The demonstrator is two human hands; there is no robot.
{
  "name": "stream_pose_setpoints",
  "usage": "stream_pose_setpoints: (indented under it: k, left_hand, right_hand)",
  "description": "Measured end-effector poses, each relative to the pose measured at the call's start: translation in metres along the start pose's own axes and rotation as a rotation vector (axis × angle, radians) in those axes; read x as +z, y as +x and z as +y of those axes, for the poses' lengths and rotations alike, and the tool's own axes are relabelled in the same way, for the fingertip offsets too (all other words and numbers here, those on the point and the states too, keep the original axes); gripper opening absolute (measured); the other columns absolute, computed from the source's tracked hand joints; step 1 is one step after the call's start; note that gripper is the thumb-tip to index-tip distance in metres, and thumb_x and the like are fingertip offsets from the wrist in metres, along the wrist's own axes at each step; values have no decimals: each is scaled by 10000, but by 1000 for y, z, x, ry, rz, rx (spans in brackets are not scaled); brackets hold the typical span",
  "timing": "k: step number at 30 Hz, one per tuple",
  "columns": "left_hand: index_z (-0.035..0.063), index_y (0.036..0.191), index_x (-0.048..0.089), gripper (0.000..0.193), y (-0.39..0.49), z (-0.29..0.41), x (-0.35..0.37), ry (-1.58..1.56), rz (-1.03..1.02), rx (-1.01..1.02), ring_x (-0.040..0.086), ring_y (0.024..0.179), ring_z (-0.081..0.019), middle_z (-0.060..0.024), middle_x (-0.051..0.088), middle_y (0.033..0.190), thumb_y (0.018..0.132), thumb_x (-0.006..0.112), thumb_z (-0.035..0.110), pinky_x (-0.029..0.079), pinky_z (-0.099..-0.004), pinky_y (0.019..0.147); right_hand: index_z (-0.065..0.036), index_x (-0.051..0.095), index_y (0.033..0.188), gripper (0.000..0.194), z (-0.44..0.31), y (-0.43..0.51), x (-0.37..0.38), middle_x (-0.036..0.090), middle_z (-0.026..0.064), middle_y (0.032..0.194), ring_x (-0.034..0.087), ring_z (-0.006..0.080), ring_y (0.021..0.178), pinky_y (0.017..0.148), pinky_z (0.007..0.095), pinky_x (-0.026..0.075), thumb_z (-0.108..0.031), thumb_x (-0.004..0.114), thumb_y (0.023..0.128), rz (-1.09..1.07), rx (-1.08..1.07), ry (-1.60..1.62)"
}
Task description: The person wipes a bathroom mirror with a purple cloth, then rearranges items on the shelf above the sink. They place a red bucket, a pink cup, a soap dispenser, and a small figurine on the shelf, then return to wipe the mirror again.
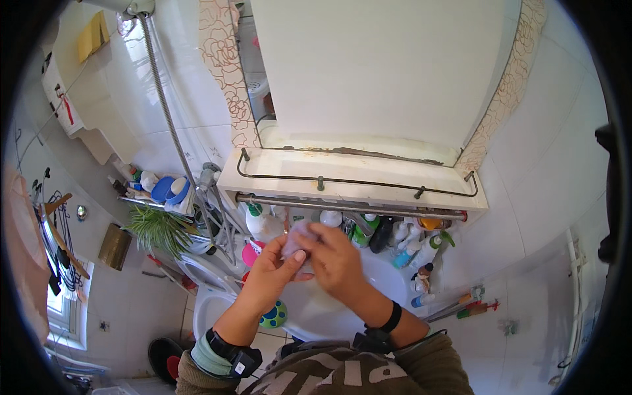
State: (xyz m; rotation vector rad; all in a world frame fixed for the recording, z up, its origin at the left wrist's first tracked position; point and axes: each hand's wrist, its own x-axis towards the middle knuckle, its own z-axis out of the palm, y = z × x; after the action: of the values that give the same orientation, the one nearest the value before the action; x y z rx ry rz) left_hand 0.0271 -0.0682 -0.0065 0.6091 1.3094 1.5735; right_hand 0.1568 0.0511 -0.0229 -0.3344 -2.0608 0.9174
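Observation:
Both hands meet above the white washbasin (365, 296), below the mirror shelf. My left hand (274, 271) pinches a small crumpled pale purple cloth (297, 239) between thumb and fingers. From the right, my right hand (338, 259) has its fingers on the same cloth, partly covering it. What kind of cloth it is, I cannot tell. Behind the hands a metal rail (345, 206) runs along the shelf. A pink round object (252, 253) lies just left of my left hand, and a green ball-like object with blue spots (274, 314) is below it.
Pump bottles, among them a white one with a green top (256, 217) and a green one (364, 237), crowd the basin's back edge. More bottles line its right side. A toilet (210, 306), a spider plant (160, 229) and a shower hose (163, 94) are at left.

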Motion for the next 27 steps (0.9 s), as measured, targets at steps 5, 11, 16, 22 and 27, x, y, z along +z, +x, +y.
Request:
stream_pose_setpoints:
  k: [5, 11, 16, 22, 27]
  left_hand:
    - [39, 1206, 634, 287, 19, 18, -24, 327, 241, 279, 680, 1018, -190, -74, 653, 1173, 928, 706, 22, 603, -353, 785]
    - [56, 1139, 711, 300, 56, 24, 10, 1275, 540, 899, 699, 957, -257, -75, 664, 1187, 841, 722, 22, 570, -335, 783]
    - [54, 1175, 708, 359, 92, 8, 50, 1500, 628, 1095, 695, 983, -287, -96, 640, 1282, 817, 689, 55, 566, -356, 833]
    - [79, 1260, 679, 466, 93, 5, 32, 1552, 451, 971, 699, 978, -286, -73, 674, 1246, 800, 645, 22, 568, -363, 832]
    - [122, 1303, 663, 532, 88, 24, -28, 1693, 590, 907, 694, 1017, -290, -72, 650, 1337, 792, 638, -22, 563, -368, 851]
  right_hand:
    - [-61, 725, 1190, 445, -7, 23, -43, 644, 185, 1334, 638, 377, 1126, 944, 420, 524, 91, 579, 798, -185, -6, 216]
    - [-63, 720, 963, 256, 25, 90, -86, 713, 110, 1070, 657, 327, 1100, 1005, 457, 499, 73, 598, 784, 287, -355, -481]
    - [-75, 707, 988, 220, 46, 99, -75, 709, 101, 1044, 648, 339, 1112, 1064, 533, 456, -5, 630, 794, 258, -351, -528]
    - [-65, 706, 996, 212, 55, 96, -74, 709, 106, 1050, 639, 346, 1151, 1113, 541, 417, -49, 634, 798, 191, -291, -696]
    - [-44, 699, 1015, 224, 56, 98, -76, 706, 120, 1053, 627, 345, 1180, 1147, 548, 374, -97, 624, 811, 183, -282, -767]
